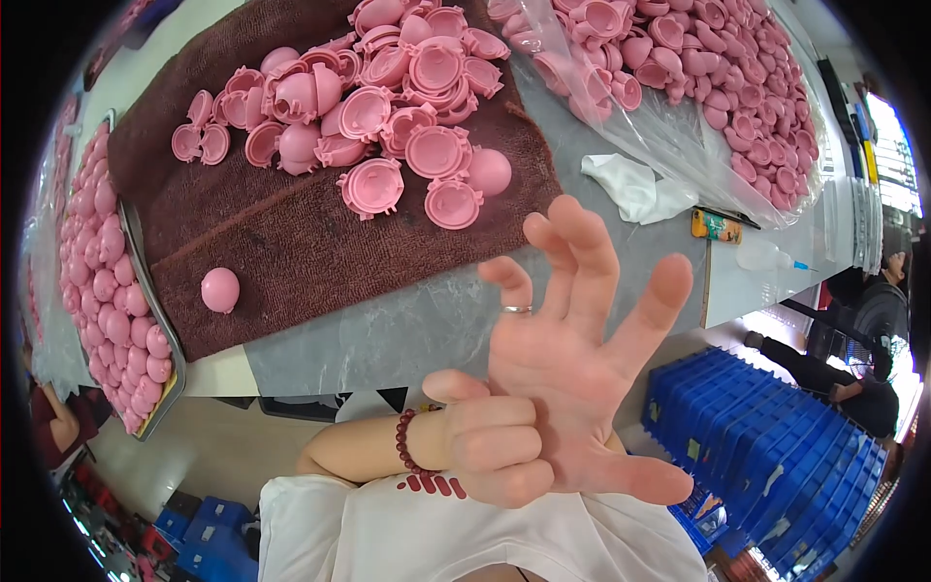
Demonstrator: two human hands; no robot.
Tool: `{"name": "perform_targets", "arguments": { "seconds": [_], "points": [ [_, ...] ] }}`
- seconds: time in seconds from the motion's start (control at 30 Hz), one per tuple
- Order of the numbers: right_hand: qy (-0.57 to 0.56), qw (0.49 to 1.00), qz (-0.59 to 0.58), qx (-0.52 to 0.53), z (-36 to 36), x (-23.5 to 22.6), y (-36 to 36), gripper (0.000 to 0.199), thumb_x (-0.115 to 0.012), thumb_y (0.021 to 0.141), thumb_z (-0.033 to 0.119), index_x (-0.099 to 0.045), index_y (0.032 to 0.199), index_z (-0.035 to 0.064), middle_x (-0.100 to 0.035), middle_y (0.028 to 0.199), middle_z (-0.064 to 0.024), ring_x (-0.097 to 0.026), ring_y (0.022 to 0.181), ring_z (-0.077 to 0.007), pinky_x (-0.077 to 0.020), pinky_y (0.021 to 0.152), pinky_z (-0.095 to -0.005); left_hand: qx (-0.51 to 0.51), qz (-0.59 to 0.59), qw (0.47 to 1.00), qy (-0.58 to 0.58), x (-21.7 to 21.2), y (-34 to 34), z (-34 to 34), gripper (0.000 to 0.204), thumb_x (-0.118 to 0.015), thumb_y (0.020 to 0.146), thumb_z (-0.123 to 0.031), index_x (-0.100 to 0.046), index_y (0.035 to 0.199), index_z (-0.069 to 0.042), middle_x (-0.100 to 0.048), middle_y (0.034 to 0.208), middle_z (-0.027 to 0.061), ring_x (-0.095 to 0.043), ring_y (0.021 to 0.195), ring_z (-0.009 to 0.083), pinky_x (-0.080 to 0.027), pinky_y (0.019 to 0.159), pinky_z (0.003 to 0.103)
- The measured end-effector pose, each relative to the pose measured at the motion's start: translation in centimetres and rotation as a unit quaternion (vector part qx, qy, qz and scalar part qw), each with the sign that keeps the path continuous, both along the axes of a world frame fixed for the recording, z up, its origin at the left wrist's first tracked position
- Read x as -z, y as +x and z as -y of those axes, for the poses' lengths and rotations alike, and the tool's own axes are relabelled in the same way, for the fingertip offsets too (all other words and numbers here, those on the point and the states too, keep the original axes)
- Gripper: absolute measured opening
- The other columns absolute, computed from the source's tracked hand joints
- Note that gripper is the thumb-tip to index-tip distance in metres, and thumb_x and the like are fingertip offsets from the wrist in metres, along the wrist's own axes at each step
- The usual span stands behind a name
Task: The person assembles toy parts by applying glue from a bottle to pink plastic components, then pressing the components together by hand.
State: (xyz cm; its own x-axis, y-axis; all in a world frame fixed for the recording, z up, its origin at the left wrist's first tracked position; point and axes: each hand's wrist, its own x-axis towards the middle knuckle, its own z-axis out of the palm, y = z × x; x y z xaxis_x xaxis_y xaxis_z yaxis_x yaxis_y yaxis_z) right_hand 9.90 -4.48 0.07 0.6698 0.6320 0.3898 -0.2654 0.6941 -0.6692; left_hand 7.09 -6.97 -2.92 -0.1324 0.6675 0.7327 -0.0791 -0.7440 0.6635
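My right hand [558,359] is raised in front of my chest, palm toward me, its fingers spread and slightly bent and holding nothing. A silver ring sits on its little finger. My left hand [495,446], with a dark red beaded bracelet [403,441] at the wrist, is closed with curled fingers against the heel of the right palm. Whatever those fingers may hold is hidden. Beyond the hands, a brown towel [291,252] carries a heap of open pink hinged ball shells [371,187]. One closed pink ball [220,290] lies apart at the towel's near left.
At left stands a tray [165,354] full of closed pink balls. A clear plastic bag [669,136] of pink shells lies far right, near a white cloth [635,189], an orange-green packet [716,227] and a clear bottle [766,257]. Blue crates [766,446] are stacked right.
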Motion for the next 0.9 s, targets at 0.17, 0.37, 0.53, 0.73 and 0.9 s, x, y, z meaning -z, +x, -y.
{"name": "perform_targets", "arguments": {
  "seconds": [0.17,0.37,0.53,0.73,0.9],
  "points": [
    [0.006,1.0,0.013,0.001,0.2,0.1,0.2,0.124,-0.021,0.047,0.093,-0.001,0.135,0.0084,-0.017,0.128,-0.0371,-0.025,0.118,-0.0328,-0.0213,0.09,-0.043,-0.049,0.055,0.997,-0.011,-0.7,1.7,-0.1,0.024,-0.049,0.061,-0.016,-0.025,0.056,-0.019,-0.022,0.06,-0.0014,-0.03,0.048,0.0112,-0.02,0.063,0.032],
    [-0.034,0.999,0.027,0.013,0.2,-0.3,-0.3,0.097,-0.029,0.069,0.078,-0.004,0.138,0.0142,-0.009,0.13,-0.0376,-0.022,0.117,-0.0373,-0.0234,0.088,-0.0498,0.024,0.017,1.0,-0.007,-0.1,-0.4,-0.3,0.026,-0.051,0.051,-0.017,-0.025,0.054,-0.02,-0.02,0.06,-0.0021,-0.028,0.049,0.0117,-0.017,0.061,0.032],
    [-0.003,0.997,0.059,-0.045,0.4,0.4,0.8,0.095,-0.03,0.07,0.077,-0.004,0.138,0.0155,-0.009,0.131,-0.0365,-0.022,0.116,-0.0374,-0.0242,0.087,-0.0503,0.109,-0.01,0.994,0.02,0.2,-1.1,-0.5,0.026,-0.052,0.049,-0.018,-0.026,0.054,-0.021,-0.02,0.061,-0.0028,-0.024,0.049,0.0115,-0.016,0.06,0.031],
    [0.018,0.999,-0.035,-0.002,0.1,-0.1,-0.2,0.114,-0.021,0.052,0.091,0.001,0.136,0.018,-0.013,0.13,-0.0363,-0.022,0.119,-0.0362,-0.0217,0.088,-0.0465,0.034,0.075,0.997,0.008,0.3,-0.1,-0.3,0.024,-0.051,0.051,-0.018,-0.027,0.053,-0.021,-0.02,0.063,-0.0029,-0.026,0.049,0.0109,-0.016,0.061,0.031],
    [0.009,0.999,-0.044,0.017,0.1,-0.3,-0.6,0.114,-0.021,0.053,0.09,0.001,0.136,0.0163,-0.014,0.127,-0.0383,-0.025,0.116,-0.036,-0.0225,0.089,-0.0462,0.038,0.059,0.997,-0.026,-0.2,0.2,0.0,0.024,-0.051,0.048,-0.014,-0.028,0.053,-0.021,-0.019,0.062,-0.0024,-0.03,0.048,0.0109,-0.016,0.062,0.032]
  ]
}}
